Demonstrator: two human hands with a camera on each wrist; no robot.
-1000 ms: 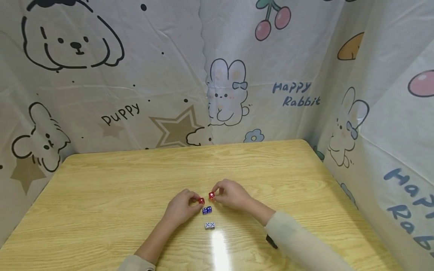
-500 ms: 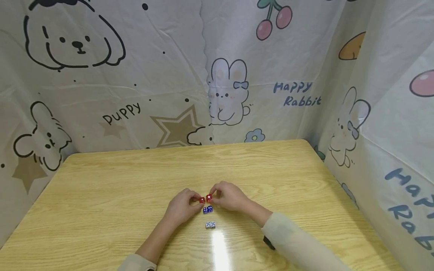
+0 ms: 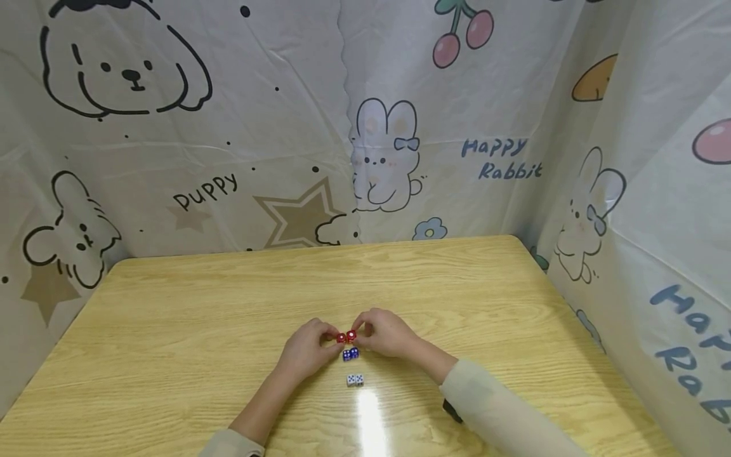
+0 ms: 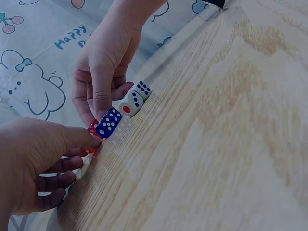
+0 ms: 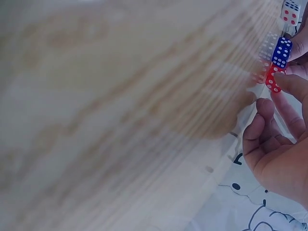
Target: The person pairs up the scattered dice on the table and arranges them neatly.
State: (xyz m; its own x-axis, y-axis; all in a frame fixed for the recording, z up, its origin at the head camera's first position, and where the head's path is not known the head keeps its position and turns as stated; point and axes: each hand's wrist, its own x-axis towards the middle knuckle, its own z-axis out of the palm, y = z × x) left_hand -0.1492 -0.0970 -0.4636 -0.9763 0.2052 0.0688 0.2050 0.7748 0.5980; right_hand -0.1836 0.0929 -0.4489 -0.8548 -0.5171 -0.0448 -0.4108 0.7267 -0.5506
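In the head view my left hand (image 3: 308, 349) pinches a red die (image 3: 341, 338) between thumb and fingertips. Opposite it, my right hand (image 3: 389, 334) pinches another red die (image 3: 351, 334), right beside the first. Just nearer to me, two blue dice (image 3: 350, 354) sit side by side on the table. Closer still lies a pair of white dice (image 3: 355, 380). The left wrist view shows the left thumb at a red die (image 4: 91, 130), partly covered by the blue dice (image 4: 109, 122). The right wrist view has the right thumb against the red die (image 5: 274, 83).
The wooden table (image 3: 217, 304) reaches back to a printed cloth (image 3: 285, 127) that hangs behind it. More of that cloth hangs along the right side. A bright light reflection (image 3: 370, 419) lies on the tabletop in front of the white dice.
My right hand has moved left with its red die, narrowing the gap to the other red die. The left hand has stayed nearly still. The blue and white dice keep their places.
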